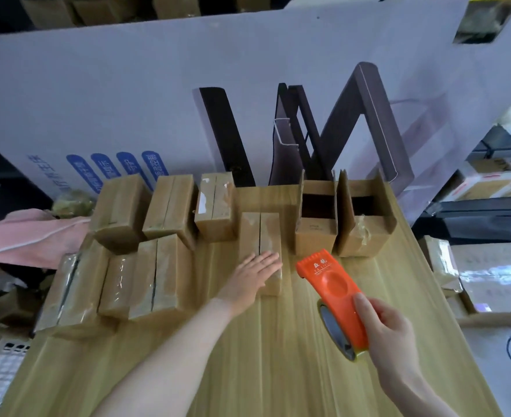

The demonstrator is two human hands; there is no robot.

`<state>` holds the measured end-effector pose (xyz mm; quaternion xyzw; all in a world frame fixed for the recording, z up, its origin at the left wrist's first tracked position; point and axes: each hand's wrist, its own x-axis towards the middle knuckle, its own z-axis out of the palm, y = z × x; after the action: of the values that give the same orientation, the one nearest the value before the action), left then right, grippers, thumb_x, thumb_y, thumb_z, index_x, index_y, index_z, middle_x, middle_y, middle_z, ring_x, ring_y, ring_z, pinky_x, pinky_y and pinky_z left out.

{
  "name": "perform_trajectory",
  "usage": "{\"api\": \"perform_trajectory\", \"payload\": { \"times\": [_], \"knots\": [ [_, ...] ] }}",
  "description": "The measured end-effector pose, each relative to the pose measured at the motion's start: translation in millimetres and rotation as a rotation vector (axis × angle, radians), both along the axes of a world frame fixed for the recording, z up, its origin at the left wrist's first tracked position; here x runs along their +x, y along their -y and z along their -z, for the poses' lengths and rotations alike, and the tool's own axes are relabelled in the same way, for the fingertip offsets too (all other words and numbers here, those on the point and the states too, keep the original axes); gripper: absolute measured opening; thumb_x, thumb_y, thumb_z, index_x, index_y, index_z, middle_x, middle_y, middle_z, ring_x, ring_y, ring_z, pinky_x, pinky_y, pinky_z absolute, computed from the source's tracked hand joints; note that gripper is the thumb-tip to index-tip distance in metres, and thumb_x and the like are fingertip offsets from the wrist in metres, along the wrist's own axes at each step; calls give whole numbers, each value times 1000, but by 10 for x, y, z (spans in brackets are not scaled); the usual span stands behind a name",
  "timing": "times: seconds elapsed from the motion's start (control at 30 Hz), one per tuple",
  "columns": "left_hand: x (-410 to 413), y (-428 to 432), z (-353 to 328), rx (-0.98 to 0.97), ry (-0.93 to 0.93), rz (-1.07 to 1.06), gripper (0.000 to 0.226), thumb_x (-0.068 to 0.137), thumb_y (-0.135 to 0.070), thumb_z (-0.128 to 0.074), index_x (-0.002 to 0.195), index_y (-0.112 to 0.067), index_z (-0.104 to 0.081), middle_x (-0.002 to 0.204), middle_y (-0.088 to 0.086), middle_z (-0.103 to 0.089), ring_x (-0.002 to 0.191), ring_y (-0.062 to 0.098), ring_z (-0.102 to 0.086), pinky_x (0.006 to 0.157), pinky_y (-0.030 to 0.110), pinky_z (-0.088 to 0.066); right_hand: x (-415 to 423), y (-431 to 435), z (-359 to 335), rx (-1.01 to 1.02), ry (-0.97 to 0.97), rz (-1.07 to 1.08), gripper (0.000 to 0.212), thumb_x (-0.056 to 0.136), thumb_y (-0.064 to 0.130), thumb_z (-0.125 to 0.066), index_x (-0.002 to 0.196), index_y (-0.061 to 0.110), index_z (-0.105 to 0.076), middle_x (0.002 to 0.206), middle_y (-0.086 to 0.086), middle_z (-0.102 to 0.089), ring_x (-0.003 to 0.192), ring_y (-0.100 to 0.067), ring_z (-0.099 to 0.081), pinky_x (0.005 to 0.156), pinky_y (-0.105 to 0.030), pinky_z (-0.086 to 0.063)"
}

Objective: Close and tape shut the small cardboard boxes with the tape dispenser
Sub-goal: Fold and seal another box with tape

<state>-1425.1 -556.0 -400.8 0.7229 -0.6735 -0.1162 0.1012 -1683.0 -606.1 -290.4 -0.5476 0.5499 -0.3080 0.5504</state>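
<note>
A small closed cardboard box (pixel 258 233) lies in the middle of the wooden table (pixel 278 341), its flaps meeting at a centre seam. My left hand (pixel 252 276) rests flat on the box's near end, fingers spread. My right hand (pixel 389 335) grips the orange tape dispenser (pixel 332 293) just right of that box, its toothed front pointing away from me. Two boxes with raised flaps, one (pixel 316 230) and another (pixel 365 233), stand open behind the dispenser.
Several closed, taped boxes (pixel 158 266) are grouped on the table's left half and back. A large white printed carton (pixel 248 100) stands upright behind the table. Pink cloth (pixel 28 236) lies at the left; stacked parcels (pixel 495 278) fill the right.
</note>
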Motion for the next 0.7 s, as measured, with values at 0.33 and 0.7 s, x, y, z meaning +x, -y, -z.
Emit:
{"api": "perform_trajectory", "payload": {
  "times": [0.33,0.7],
  "knots": [
    [932,1117,-112,-26,-17,-88,70,83,11,-53,140,-28,-42,157,-12,-23,146,8,-15,119,31,0,542,416,178,5,1,105,33,93,24,-58,68,5,-65,51,-7,-60,38,-8,-51,42,-23,-41],
    [-225,1643,-265,48,-562,-502,72,99,-31,-48,154,-18,-4,161,4,-14,144,20,-25,111,33,-31,174,306,280,-1,27,235,21,92,26,-60,76,22,-74,62,-10,-62,62,-15,-51,63,-33,-39]
  ]
}}
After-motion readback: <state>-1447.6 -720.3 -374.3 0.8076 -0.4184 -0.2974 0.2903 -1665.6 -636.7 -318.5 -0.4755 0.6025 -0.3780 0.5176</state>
